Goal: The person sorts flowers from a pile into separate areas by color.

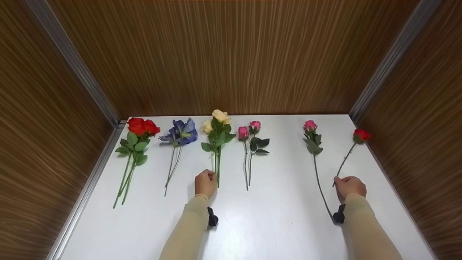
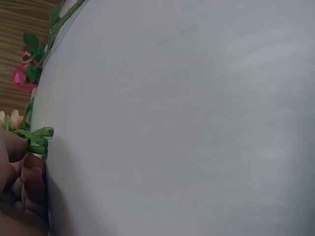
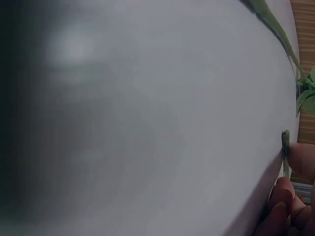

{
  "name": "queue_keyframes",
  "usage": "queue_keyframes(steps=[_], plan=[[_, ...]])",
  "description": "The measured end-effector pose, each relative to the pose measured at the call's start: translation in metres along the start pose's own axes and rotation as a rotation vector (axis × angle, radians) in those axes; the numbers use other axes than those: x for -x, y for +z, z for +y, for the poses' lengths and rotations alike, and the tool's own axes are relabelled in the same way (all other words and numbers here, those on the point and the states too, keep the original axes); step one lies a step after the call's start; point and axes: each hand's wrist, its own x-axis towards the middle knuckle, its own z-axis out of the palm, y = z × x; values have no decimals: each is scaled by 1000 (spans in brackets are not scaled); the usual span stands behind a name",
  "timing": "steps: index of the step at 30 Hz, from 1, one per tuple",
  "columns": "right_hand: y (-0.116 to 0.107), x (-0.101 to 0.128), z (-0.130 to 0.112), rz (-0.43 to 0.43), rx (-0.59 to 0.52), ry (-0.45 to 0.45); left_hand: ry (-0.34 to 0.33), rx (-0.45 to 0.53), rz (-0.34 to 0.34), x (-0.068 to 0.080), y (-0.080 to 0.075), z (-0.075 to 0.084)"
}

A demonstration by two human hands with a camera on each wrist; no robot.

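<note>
Several artificial flowers lie in a row on the white table (image 1: 281,216). My left hand (image 1: 206,181) has its fingers curled at the lower end of the cream rose sprig (image 1: 218,124). In the left wrist view its green stem ends (image 2: 38,139) sit pinched against my fingers (image 2: 30,183). My right hand (image 1: 347,183) pinches the bottom of the single red rose (image 1: 361,134) at the far right. In the right wrist view that stem end (image 3: 285,142) stands between thumb and fingers (image 3: 288,196).
Red roses (image 1: 143,126), a blue flower (image 1: 182,133), a pair of pink buds (image 1: 249,130) and a long-stemmed pink rose (image 1: 309,125) also lie flat on the table. Wood-grain walls (image 1: 231,54) close in the back and both sides. A pink bud (image 2: 22,76) shows in the left wrist view.
</note>
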Motion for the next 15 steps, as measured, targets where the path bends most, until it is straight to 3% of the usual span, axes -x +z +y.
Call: queue_keyframes(steps=[15], plan=[[-7, -3, 6, -32, 11, -48, -66, 34, -11, 3, 1, 0]])
